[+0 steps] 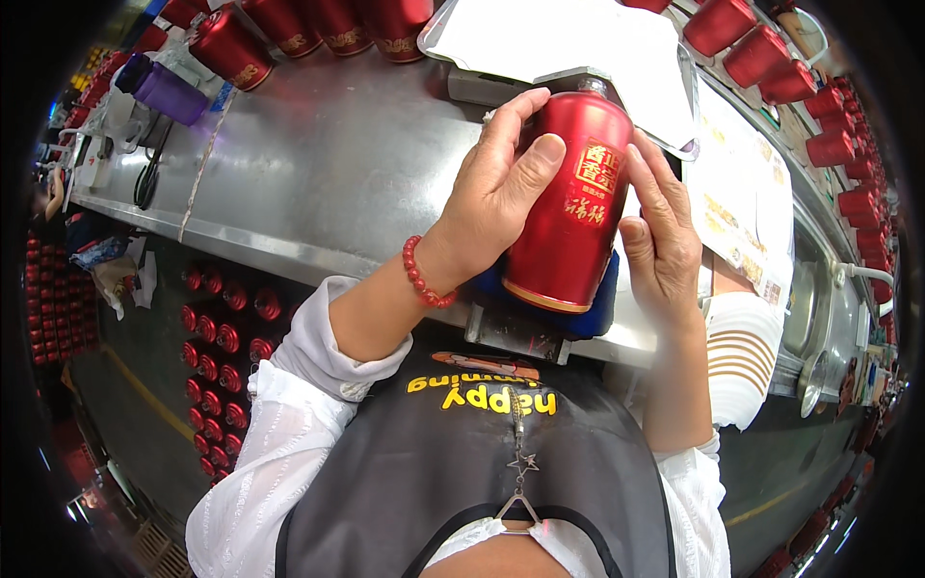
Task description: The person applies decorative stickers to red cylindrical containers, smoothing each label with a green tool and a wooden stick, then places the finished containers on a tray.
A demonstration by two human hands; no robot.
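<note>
A red bottle (570, 207) with gold characters on its front leans back in front of me, its base toward me and its neck pointing away. It rests over a dark blue pad (602, 308) at the metal table's near edge. My left hand (501, 183) grips its left side, with the thumb on the front and the fingers reaching to the shoulder. On the other side my right hand (665, 226) bears against the bottle with its fingertips, the thumb bent close to the edge. The bottle's underside is hidden.
Red bottles (231, 50) line the table's (318, 144) far left edge, near a purple bottle (171, 91) and a black-handled tool (146, 183). A white sheet (520, 39) lies behind; stacked white labels (740, 361) hang at right by a sink (802, 313). More red bottles (227, 366) stand below left.
</note>
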